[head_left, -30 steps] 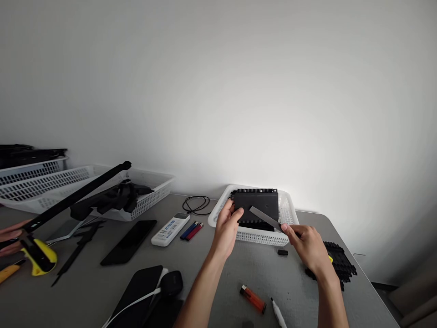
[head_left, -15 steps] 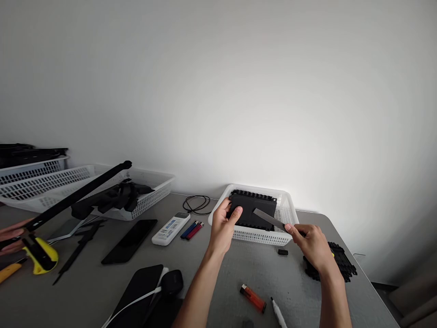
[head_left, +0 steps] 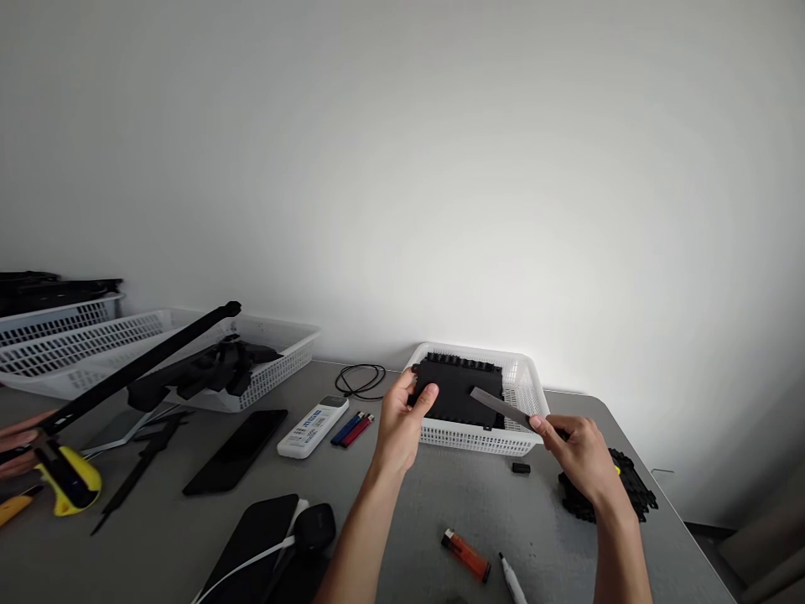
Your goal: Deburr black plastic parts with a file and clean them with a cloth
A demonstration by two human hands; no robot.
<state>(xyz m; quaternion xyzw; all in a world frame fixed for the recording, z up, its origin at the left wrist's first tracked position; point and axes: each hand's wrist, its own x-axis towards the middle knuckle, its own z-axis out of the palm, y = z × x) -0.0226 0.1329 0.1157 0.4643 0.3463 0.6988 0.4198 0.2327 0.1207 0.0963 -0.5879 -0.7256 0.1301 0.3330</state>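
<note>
A flat black plastic part [head_left: 456, 390] with toothed long edges is gripped by my left hand [head_left: 402, 411], thumb on its face, above the white basket [head_left: 534, 394]. My right hand [head_left: 575, 449] is closed round the handle of a flat grey metal blade [head_left: 500, 404], whose tip lies over or against the right part of the black face; contact cannot be made out. Behind my right wrist, more black toothed parts [head_left: 635, 486] lie on the table. A small black block [head_left: 521, 468] sits in front of the basket.
An orange lighter [head_left: 466, 554] and a white pen [head_left: 512, 579] lie near the front. Leftward are two lighters [head_left: 352, 429], a white device [head_left: 313, 428], a black phone [head_left: 236, 451] and baskets [head_left: 283, 361]. At far left, another person's hand [head_left: 18, 445] holds a long black strip.
The black part has shifted slightly left with my left hand. The blade in my right hand has moved slightly right and stays over the part.
</note>
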